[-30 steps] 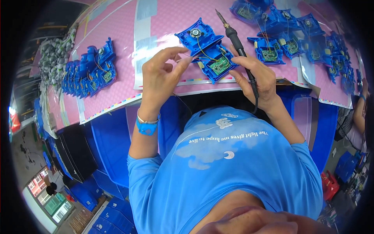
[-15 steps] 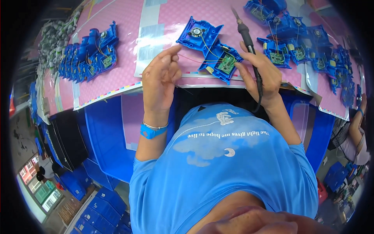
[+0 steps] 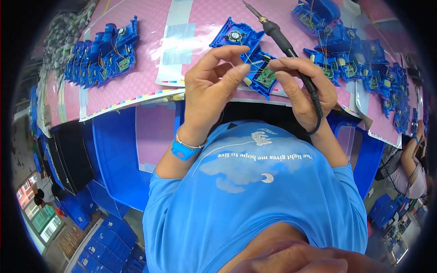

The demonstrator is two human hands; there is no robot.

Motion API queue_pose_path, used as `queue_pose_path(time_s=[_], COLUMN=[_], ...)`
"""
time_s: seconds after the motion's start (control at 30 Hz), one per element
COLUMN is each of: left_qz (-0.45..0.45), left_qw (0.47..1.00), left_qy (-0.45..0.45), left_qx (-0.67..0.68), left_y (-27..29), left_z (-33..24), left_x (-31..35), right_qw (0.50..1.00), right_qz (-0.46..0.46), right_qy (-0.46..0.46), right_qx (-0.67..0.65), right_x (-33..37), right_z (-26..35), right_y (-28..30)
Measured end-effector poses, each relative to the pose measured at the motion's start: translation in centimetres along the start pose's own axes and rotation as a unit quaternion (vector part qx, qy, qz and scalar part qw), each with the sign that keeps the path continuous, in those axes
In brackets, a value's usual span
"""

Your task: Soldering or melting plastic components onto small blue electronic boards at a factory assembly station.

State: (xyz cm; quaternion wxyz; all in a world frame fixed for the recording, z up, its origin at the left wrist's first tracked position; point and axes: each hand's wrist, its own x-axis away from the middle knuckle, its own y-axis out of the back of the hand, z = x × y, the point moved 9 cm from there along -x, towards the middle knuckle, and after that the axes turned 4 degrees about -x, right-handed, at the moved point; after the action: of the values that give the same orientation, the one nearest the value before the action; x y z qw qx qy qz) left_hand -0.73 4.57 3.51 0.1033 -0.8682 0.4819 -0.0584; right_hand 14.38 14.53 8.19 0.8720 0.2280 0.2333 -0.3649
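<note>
Left hand (image 3: 210, 88): raised over the table's near edge, its grip a narrow pinch of thumb and forefinger closed on thin wires beside the circuit board.
Right hand (image 3: 304, 93): grip wrapped shut round the black soldering iron (image 3: 284, 42), whose metal tip points up and away to the left.
Blue housing (image 3: 236, 38): open shell lying on the pink table (image 3: 136, 82), just beyond the fingertips, a round speaker in it.
Circuit board (image 3: 265, 78): small and green, between the two hands.
Left row (image 3: 102, 57): blue housings stacked well apart.
Right cluster (image 3: 359, 59): more blue housings.
</note>
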Motion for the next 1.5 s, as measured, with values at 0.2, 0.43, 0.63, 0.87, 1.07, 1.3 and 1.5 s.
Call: queue_pose_path(time_s=[0.2, 0.43, 0.63, 0.87, 1.07, 1.3, 1.5], left_qz=[0.013, -0.153, -0.183, -0.172, -0.169, -0.170, -0.174], left_qw=[1.000, 0.917, 0.854, 0.824, 0.817, 0.814, 0.818], left_qy=[0.012, -0.165, -0.259, -0.288, -0.294, -0.296, -0.287], left_qx=[0.004, -0.330, -0.413, -0.456, -0.466, -0.470, -0.468], left_y=[-0.7, 4.3, 4.5, 3.5, 3.4, 3.4, 3.6], left_z=[1.1, -2.0, -3.2, -2.8, -2.6, -2.5, -2.6], left_x=[0.5, 1.0, 1.6, 1.6, 1.5, 1.5, 1.3], right_qw=[0.998, 0.998, 0.999, 1.000, 0.998, 0.997, 0.998], right_qz=[-0.006, -0.039, 0.021, 0.016, 0.059, 0.068, 0.067], right_qy=[0.002, 0.045, 0.036, 0.022, 0.039, 0.023, 0.019], right_qx=[-0.057, 0.025, 0.026, -0.004, -0.002, 0.004, 0.009], right_x=[0.1, -0.6, 0.5, 1.3, 1.1, 0.7, 0.8], right_z=[-1.1, -0.5, 0.7, 0.4, 0.4, 0.3, 0.1], right_y=[-0.8, 2.3, 2.5, 2.4, 1.5, 1.0, 0.9])
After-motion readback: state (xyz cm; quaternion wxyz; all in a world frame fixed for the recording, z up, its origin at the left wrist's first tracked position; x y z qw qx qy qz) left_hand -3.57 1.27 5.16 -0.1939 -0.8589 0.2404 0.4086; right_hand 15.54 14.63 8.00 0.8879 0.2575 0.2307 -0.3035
